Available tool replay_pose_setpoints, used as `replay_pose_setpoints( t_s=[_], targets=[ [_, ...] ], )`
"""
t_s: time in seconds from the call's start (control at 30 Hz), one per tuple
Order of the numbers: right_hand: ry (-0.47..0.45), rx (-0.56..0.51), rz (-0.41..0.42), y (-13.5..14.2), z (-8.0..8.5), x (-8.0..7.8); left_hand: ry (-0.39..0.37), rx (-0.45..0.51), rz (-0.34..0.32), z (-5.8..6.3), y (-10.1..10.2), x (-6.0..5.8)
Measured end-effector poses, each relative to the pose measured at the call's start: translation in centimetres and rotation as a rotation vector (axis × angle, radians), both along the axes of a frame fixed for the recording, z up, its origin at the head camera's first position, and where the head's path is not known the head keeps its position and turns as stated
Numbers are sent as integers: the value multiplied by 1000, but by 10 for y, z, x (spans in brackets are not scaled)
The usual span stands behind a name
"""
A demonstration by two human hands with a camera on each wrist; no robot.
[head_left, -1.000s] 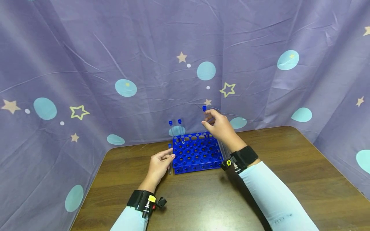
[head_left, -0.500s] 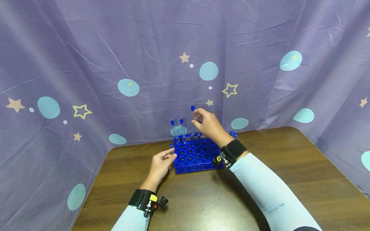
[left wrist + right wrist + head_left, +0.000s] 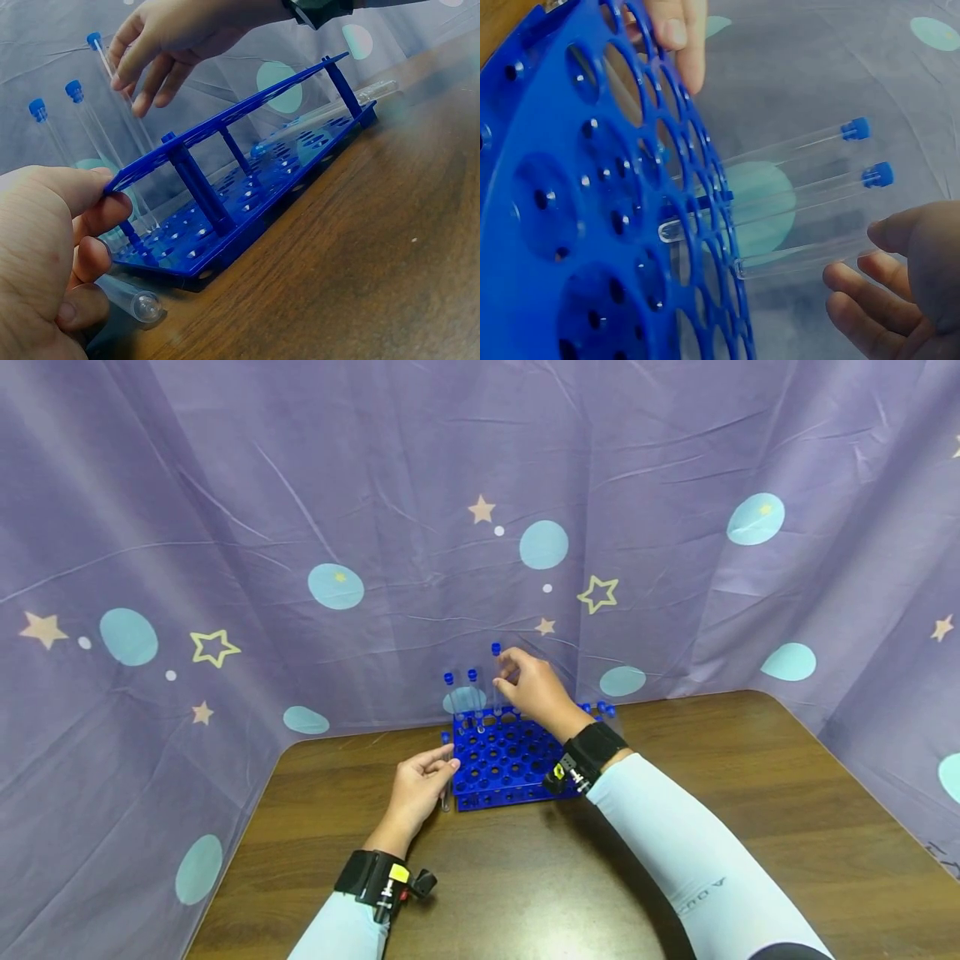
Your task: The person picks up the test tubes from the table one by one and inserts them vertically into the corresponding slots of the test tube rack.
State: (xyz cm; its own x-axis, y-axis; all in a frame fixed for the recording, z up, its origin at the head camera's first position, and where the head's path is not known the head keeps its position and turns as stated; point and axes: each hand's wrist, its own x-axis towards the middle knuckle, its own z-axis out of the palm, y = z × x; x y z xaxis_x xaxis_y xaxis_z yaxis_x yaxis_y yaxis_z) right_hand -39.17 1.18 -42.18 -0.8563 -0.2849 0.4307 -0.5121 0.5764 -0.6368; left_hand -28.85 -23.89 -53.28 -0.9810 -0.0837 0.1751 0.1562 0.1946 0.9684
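Note:
My left hand pinches the left corner of the blue test tube rack between thumb and forefinger. My right hand holds a clear test tube with a blue cap near its top, upright over the back row. In the right wrist view its rounded bottom is right at the top plate's holes. Two more capped tubes stand in the rack's back left: a nearer test tube and a farther test tube.
Beside the rack's left end, a loose test tube lies on the wooden table, partly behind my left fingers. Several blue-capped tubes lie past its right end, mostly hidden by my right arm. A patterned purple curtain hangs close behind.
My right hand has carried the test tube leftward along the rack's back row, then lowered it slightly beside the two standing tubes. The left hand keeps its hold on the rack.

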Motion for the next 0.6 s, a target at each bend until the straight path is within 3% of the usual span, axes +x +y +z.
replay_pose_setpoints(
  t_s=[0.37, 0.6],
  targets=[
    [-51, 56, 1, -3, -13, -2, 10, -8, -8, 0, 1, 0],
    [-36, 90, -1, -5, -18, -2, 22, -16, -11, -1, 0, 0]
  ],
)
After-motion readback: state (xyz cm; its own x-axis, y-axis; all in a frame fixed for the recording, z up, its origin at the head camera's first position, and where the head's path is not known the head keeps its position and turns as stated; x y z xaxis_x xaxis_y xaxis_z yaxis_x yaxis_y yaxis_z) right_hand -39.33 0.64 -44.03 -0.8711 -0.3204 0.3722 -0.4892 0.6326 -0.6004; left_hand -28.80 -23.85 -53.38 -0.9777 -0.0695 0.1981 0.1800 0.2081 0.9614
